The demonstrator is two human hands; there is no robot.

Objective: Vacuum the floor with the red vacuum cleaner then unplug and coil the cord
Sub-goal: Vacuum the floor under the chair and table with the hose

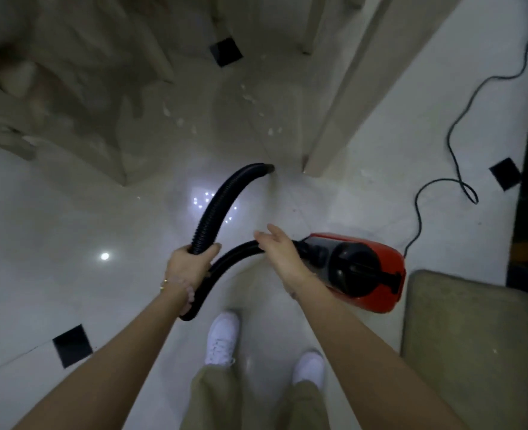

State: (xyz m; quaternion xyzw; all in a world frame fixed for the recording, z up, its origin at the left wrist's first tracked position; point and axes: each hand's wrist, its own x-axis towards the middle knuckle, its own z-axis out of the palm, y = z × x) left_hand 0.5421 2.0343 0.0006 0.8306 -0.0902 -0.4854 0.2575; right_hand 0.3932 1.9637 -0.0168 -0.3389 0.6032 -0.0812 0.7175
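Vacuum cleaner: the red vacuum cleaner [377, 293] is seen right of centre, lying on the pale glossy floor [55, 228], with a round black part on its upper side.
Hose: a black corrugated hose [222, 200] is led from the cleaner's left end, looped below the left hand, then arched up to its open end at the centre of the frame, just beside the foot of a beige furniture leg [334, 135].
Left hand: the left hand [191, 268] is wrapped round the hose, left of centre, fingers curled about it.
Right hand: the right hand [279, 249] is held flat with fingers straight and loosely spread, over the hose near the cleaner; whether it touches cannot be told.
Cord: a black cord [452, 144] is run from the cleaner's right end up the right side of the frame, with one small loop, to the upper right corner.
Debris: pale scraps [250, 97] are scattered on the floor above the hose end.
Feet: white shoes [222, 336] are planted at the bottom centre.
Mat: a beige mat [470, 336] is laid at lower right, just beside the cleaner.
Floor insets: small black tiles [72, 346] are set at lower left, upper centre and right.
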